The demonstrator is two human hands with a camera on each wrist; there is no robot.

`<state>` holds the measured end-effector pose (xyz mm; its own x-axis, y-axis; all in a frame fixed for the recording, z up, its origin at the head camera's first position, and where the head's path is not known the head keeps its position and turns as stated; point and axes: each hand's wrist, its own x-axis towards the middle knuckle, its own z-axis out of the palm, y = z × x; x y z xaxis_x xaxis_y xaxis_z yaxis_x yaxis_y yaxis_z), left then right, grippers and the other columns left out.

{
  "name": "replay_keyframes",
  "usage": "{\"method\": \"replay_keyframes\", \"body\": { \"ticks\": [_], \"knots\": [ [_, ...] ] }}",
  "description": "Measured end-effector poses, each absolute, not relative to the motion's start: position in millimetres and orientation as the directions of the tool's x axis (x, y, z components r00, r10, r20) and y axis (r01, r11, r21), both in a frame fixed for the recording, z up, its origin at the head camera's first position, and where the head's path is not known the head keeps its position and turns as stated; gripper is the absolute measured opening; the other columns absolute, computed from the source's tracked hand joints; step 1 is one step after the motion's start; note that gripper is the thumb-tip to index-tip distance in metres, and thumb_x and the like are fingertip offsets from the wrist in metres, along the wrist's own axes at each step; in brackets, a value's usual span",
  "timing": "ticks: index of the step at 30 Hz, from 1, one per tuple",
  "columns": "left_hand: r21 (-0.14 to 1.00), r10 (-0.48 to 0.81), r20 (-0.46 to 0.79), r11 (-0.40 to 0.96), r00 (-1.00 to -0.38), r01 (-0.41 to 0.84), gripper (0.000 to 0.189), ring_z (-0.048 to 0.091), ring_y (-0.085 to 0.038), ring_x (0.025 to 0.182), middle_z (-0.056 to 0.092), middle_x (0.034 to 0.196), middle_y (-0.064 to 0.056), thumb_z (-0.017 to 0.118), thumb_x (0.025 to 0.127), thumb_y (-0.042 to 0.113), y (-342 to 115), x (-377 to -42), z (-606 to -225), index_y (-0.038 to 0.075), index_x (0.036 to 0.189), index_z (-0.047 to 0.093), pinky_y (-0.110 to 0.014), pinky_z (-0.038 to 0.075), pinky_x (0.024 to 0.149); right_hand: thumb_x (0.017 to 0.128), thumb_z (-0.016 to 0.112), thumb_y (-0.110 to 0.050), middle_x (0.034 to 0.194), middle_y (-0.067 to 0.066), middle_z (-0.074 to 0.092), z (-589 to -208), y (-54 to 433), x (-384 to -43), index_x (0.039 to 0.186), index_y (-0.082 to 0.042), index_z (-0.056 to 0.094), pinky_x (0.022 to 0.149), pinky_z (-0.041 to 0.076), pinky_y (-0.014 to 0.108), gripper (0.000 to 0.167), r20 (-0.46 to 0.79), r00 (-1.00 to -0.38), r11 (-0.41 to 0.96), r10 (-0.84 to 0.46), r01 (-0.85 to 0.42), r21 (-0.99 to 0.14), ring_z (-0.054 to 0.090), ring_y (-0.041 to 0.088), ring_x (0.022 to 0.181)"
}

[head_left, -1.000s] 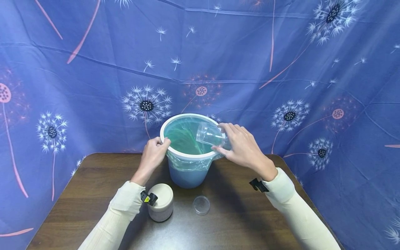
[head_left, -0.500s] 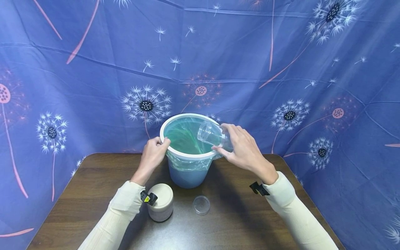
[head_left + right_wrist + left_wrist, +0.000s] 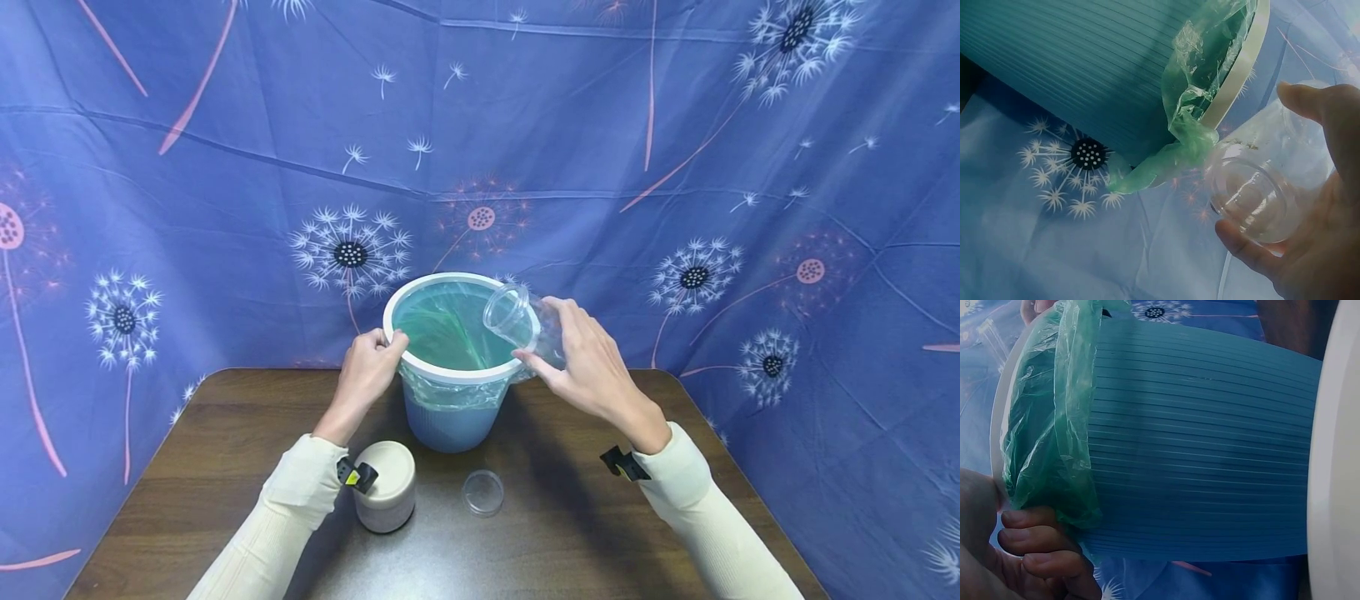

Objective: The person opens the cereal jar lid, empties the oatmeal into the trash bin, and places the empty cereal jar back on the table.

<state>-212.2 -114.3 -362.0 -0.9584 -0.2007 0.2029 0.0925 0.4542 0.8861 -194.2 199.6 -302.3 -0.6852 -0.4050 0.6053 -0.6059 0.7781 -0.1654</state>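
Slanting between the gripping thumb and fingers of the right hand (image 3: pixel 591 357), a jar (image 3: pixel 512 317) over the rim (image 3: pixel 457 376) of a blue bin (image 3: pixel 453 423), clear, glossy, round-mouthed, left hand (image 3: pixel 367 367) gripping the bin's opposite side.

Right hand (image 3: pixel 1329 234) — gripping clear jar (image 3: pixel 1266 178), green-lined bin (image 3: pixel 1085 62)

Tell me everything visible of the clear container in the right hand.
The clear container looks like thin plastic: round, with a ringed, open mouth. A few brownish specks show on it. The right hand grips it tilted, mouth end over the bin; whether it touches the bin's white rim is unclear.
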Motion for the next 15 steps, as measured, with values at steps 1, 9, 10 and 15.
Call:
{"method": "replay_keyframes", "body": {
  "ticks": [1, 9, 10, 15],
  "knots": [
    [0.886, -0.200, 0.204, 0.455, -0.958, 0.093, 0.033, 0.045, -0.023, 0.068, 0.044, 0.067, 0.002, 0.058, 0.095, 0.038, -114.2, -212.2, -361.9, 0.017, 0.072, 0.048, -0.038, 0.037, 0.065, 0.092, 0.083, -0.045, 0.121, 0.017, 0.064, -302.5, 199.9, -193.5, 0.146, -0.002, 0.049, 0.086, 0.051, 0.053, 0.077, 0.607, -0.689, 0.778, -0.397, -0.603, -0.175, 0.061, 0.032, 0.101],
    [0.888, -0.200, 0.209, 0.448, -0.957, 0.100, 0.033, 0.044, -0.022, 0.068, 0.043, 0.067, 0.003, 0.058, 0.095, 0.038, -113.9, -212.0, -361.8, 0.016, 0.071, 0.048, -0.038, 0.037, 0.065, 0.091, 0.085, -0.042, 0.124, 0.014, 0.065, -305.4, 202.8, -188.4, 0.147, -0.004, 0.048, 0.085, 0.055, 0.057, 0.078, 0.622, -0.706, 0.775, -0.338, -0.584, -0.241, 0.065, 0.034, 0.108],
    [0.889, -0.200, 0.210, 0.447, -0.957, 0.102, 0.033, 0.044, -0.022, 0.068, 0.043, 0.066, 0.003, 0.058, 0.095, 0.037, -113.9, -212.1, -361.9, 0.016, 0.071, 0.048, -0.038, 0.037, 0.065, 0.091, 0.085, -0.042, 0.123, 0.014, 0.064, -306.0, 203.1, -188.0, 0.147, -0.004, 0.048, 0.084, 0.055, 0.057, 0.078, 0.623, -0.707, 0.774, -0.334, -0.583, -0.246, 0.065, 0.034, 0.107],
    [0.889, -0.199, 0.213, 0.446, -0.956, 0.105, 0.033, 0.044, -0.022, 0.067, 0.043, 0.066, 0.004, 0.058, 0.094, 0.037, -113.7, -212.4, -362.4, 0.017, 0.071, 0.048, -0.038, 0.037, 0.064, 0.091, 0.086, -0.039, 0.121, 0.011, 0.064, -309.1, 204.4, -186.9, 0.145, -0.005, 0.048, 0.077, 0.054, 0.051, 0.074, 0.625, -0.709, 0.765, -0.327, -0.587, -0.265, 0.063, 0.028, 0.100]
  ]
}}
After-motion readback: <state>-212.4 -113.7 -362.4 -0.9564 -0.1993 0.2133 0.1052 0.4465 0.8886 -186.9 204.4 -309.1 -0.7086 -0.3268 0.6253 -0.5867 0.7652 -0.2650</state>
